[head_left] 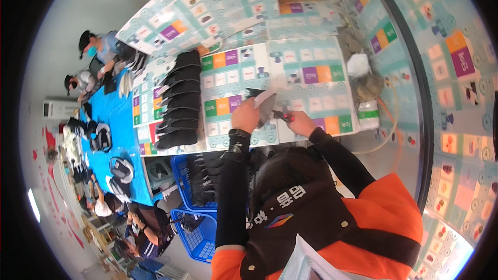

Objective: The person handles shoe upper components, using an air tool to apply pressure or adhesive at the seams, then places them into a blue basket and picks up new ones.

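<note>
My left hand point(245, 116) is closed on a dark grey shoe upper point(266, 107), held above the printed tabletop in front of me. A pale strip slants across that piece, beside my fingers. My right hand point(302, 124) is wrapped round small scissors point(281, 116) with some red on the handles. Their dark tips point left and lie close to the upper's right edge; whether they touch it I cannot tell. To the left of my hands, a row of overlapping black shoe uppers point(179, 101) runs from the table's back toward its front edge.
Blue baskets point(178, 168) with dark pieces stand below the table's front edge. White bundles and a bottle point(369, 115) sit at the right end, near a pale hose. At left, co-workers point(106, 54) work around a blue-covered table point(106, 163). Printed boards point(228, 0) rise behind.
</note>
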The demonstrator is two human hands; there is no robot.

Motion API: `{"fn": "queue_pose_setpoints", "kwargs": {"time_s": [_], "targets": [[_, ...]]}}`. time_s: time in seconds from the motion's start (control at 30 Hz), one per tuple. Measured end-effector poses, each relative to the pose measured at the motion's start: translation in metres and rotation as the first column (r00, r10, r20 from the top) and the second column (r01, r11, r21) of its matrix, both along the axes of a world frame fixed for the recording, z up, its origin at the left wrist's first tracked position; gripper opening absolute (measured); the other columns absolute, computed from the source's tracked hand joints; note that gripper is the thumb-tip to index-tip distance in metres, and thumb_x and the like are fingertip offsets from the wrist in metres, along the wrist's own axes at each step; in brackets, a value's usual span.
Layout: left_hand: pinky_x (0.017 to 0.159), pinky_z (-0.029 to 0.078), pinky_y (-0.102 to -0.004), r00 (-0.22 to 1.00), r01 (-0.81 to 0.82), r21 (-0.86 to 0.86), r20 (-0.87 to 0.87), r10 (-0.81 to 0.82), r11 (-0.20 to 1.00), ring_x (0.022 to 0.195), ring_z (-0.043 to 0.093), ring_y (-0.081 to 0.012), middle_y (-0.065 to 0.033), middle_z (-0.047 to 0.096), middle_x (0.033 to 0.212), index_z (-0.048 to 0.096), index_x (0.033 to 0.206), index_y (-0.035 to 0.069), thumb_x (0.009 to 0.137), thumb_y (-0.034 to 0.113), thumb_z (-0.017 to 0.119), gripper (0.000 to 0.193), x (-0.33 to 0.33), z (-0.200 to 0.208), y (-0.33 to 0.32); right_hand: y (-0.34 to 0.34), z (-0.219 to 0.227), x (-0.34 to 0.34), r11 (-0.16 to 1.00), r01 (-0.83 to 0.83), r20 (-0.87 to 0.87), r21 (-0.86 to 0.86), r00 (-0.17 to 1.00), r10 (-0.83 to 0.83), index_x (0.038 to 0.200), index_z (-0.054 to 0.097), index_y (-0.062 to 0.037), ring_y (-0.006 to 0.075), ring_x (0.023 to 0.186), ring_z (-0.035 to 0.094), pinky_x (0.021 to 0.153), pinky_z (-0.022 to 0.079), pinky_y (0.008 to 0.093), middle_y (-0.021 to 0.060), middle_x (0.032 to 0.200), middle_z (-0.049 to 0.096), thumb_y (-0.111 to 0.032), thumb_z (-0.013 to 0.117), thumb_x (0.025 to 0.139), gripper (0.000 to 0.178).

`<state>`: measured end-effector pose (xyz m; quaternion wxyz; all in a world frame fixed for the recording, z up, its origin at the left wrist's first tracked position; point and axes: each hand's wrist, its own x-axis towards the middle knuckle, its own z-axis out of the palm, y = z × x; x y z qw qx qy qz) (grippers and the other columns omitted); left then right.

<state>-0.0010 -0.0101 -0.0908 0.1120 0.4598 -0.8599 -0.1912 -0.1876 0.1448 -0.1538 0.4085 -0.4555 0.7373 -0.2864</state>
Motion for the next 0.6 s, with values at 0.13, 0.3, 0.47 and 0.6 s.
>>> {"fn": "queue_pose_setpoints", "kwargs": {"time_s": [0.13, 0.3, 0.47, 0.6], "targets": [[0.064, 0.056, -0.0525, 0.968, -0.09, -0.112, 0.225, 0.114, 0.99, 0.075, 0.071, -0.038, -0.0178, 0.07, 0.08, 0.067, 0.085, 0.008, 0.091, 0.023, 0.063, 0.017, 0.052, -0.012, 0.018, 0.009, -0.045, -0.013, 0.976, -0.12, 0.095, -0.182, 0.986, 0.139, 0.13, 0.061, 0.0054, 0.0305, 0.098, 0.072, 0.086, 0.056, 0.0426, 0.0227, 0.11, 0.074, -0.01, 0.063, 0.081, 0.051], [0.067, 0.052, -0.0565, 0.806, -0.541, 0.056, -0.251, 0.537, 0.839, 0.078, 0.068, -0.0493, -0.0304, 0.065, 0.075, 0.068, 0.091, -0.004, 0.103, 0.037, 0.057, 0.044, 0.14, -0.001, 0.044, 0.049, -0.114, -0.103, 0.988, 0.109, -0.301, -0.107, 0.944, -0.136, 0.121, 0.057, -0.0007, 0.0484, 0.108, 0.058, 0.093, 0.047, 0.054, 0.0277, 0.11, 0.063, -0.009, 0.061, 0.089, 0.034], [0.067, 0.048, -0.0404, 0.136, -0.82, 0.272, -0.762, 0.633, 0.503, 0.082, 0.056, -0.0232, -0.0152, 0.06, 0.096, 0.056, 0.118, -0.002, 0.103, 0.022, 0.06, 0.029, 0.375, 0.047, -0.035, 0.025, -0.103, -0.118, 0.987, 0.017, -0.511, -0.161, 0.854, -0.098, 0.138, 0.048, 0.0057, 0.0473, 0.126, 0.047, 0.111, 0.039, 0.0529, 0.0272, 0.133, 0.052, -0.001, 0.068, 0.074, 0.067], [0.092, 0.052, -0.0409, -0.146, -0.84, 0.406, -0.808, 0.571, 0.36, 0.112, 0.062, -0.0256, -0.0157, 0.061, 0.132, 0.044, 0.144, -0.002, 0.102, 0.023, 0.064, 0.053, 0.427, 0.068, -0.075, 0.005, -0.062, -0.108, 0.979, -0.012, -0.493, -0.201, 0.865, -0.091, 0.121, 0.06, 0.001, 0.0457, 0.119, 0.052, 0.108, 0.04, 0.0518, 0.0235, 0.12, 0.061, 0.0, 0.064, 0.076, 0.045]]}}
